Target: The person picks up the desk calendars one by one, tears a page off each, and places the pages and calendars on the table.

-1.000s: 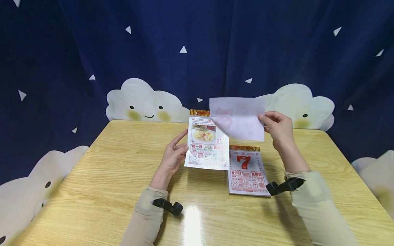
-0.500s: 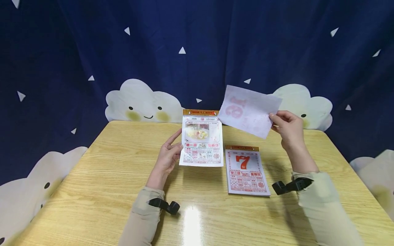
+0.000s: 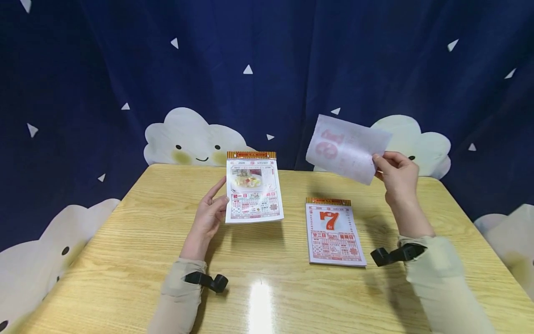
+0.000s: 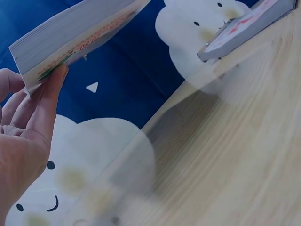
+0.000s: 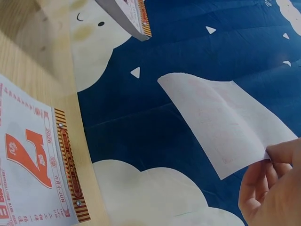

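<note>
- The left hand (image 3: pixel 207 214) holds a thick calendar pad (image 3: pixel 252 191) upright above the worktop (image 3: pixel 125 260), left of centre; the thumb presses the pad's left edge on the front and the fingers are behind it, partly hidden.
- The right hand (image 3: pixel 398 177) pinches one corner of a loose torn sheet (image 3: pixel 347 147) between thumb and fingertips, raised at the far right in front of the curtain (image 3: pixel 292 55). The sheet is thin, with a red number showing through from its other face.
- A second calendar pad (image 3: pixel 333 232) lies flat on the worktop between the two arms, nearer the right one, with a big red 7 on top.
- What could go wrong, as I judge it: the sheet hangs from a single corner, so it could flutter, slip out of the pinch or crease. The raised pad is gripped along one edge only; its weight could make it tilt, fan open or drop onto the worktop. A dropped sheet could land on the flat pad and cover it.
- Count: two calendar pads, one loose sheet, two hands, each wrist wearing one black strap-on camera mount. On the curtain, several white cloud shapes with faces and many small white triangles.
</note>
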Demonstrator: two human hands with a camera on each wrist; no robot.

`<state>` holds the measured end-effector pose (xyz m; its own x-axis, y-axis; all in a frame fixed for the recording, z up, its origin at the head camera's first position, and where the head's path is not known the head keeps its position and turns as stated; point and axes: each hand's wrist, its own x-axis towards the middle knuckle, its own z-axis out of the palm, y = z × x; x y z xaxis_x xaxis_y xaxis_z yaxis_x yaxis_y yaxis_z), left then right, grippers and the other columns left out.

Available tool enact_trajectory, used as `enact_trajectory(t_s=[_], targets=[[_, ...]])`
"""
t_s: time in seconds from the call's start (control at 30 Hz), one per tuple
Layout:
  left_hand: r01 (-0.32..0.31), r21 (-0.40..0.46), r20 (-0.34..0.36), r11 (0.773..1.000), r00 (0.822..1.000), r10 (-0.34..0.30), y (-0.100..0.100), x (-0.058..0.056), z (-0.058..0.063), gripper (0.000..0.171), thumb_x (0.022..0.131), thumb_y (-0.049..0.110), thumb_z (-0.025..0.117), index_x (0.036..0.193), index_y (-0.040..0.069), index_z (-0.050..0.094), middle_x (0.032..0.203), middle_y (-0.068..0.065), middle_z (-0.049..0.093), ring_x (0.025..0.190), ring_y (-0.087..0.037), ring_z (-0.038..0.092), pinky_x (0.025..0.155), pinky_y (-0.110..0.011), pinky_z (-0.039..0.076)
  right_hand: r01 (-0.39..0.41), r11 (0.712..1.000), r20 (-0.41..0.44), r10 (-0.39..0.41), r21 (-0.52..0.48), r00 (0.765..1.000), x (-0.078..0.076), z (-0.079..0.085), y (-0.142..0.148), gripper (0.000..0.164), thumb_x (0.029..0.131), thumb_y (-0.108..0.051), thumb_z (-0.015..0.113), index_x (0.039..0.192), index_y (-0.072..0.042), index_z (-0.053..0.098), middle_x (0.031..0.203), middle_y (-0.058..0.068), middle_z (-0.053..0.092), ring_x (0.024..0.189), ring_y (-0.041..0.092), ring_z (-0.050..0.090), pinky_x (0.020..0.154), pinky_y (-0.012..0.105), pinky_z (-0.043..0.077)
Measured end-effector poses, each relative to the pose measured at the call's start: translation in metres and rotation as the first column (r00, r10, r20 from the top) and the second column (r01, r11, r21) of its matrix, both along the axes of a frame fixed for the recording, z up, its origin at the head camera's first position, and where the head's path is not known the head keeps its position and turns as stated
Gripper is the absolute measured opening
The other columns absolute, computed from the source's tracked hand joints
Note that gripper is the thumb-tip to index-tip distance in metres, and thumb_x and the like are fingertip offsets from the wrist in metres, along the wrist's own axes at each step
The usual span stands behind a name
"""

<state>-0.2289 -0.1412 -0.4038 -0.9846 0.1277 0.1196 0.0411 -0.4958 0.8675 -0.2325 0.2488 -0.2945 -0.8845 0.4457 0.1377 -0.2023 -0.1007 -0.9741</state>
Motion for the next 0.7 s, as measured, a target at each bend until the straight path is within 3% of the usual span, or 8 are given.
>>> enact_trajectory(t_s=[0.3,0.5,0.7], targets=[[-0.013,-0.06,0.019,0.998,1.0,0.014,-0.016,0.003,-0.002,0.063,0.085,-0.011,0.041,0.143,0.007,0.026,0.085,-0.002,0.071,0.063,-0.008,0.065,0.056,-0.02,0.053,0.0,0.999,0.006,0.0,0.053,1.0,0.002,-0.005,-0.01,0.004,0.08,-0.004,0.066,0.079,-0.008,0.065,0.067,-0.005,0.06,0.06,0.004,0.057,0.052,0.014,0.05],[-0.014,-0.081,0.039,0.997,0.999,0.017,-0.021,0.004,-0.002,0.063,0.084,-0.012,0.042,0.143,0.007,0.027,0.083,-0.002,0.071,0.056,-0.006,0.06,0.055,-0.018,0.052,-0.015,0.997,0.019,0.014,0.07,1.0,0.002,-0.013,-0.019,0.003,0.079,-0.002,0.065,0.081,-0.003,0.063,0.063,-0.006,0.059,0.058,0.003,0.056,0.052,0.014,0.05],[-0.027,-0.123,0.068,0.992,0.997,0.035,-0.025,0.007,-0.006,0.064,0.083,-0.01,0.044,0.142,0.006,0.028,0.075,0.001,0.069,0.055,-0.004,0.058,0.054,-0.017,0.051,-0.007,0.979,0.057,-0.005,0.206,0.998,0.002,-0.023,-0.028,0.01,0.08,-0.007,0.066,0.086,0.0,0.062,0.062,-0.009,0.057,0.058,0.002,0.055,0.054,0.014,0.05]])
